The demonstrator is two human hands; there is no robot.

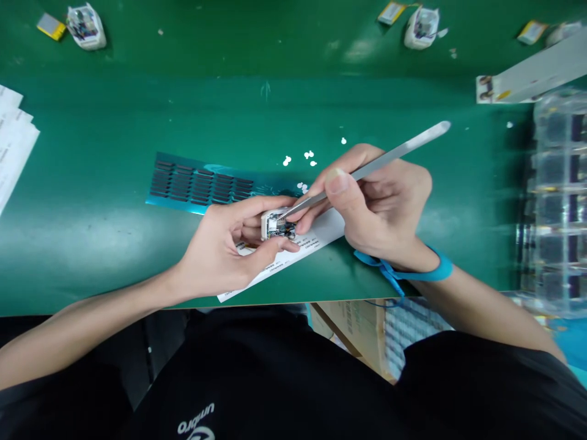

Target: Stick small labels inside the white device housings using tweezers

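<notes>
My left hand (233, 247) holds a small white device (271, 225) with its circuit parts exposed, between thumb and fingers. Pinched in my right hand (362, 198) is a pair of metal tweezers (403, 148), slanting down to the left. Their tip is at the device's open inside; whether they grip anything there is too small to tell. Fingertips of my right hand are close to the device's right side. Below both hands lies a white printed sheet (293, 260). A blue strip (197, 183) with rows of dark pieces lies behind my left hand.
Small white round bits (312, 163) lie behind the hands. Along the far side are opened white devices (86, 27) with yellow-silver batteries (51, 27). White sheets (13, 146) are at the left, a white box (536, 70) and stacked clear trays (562, 201) at the right. A blue strap (428, 272) circles my right wrist.
</notes>
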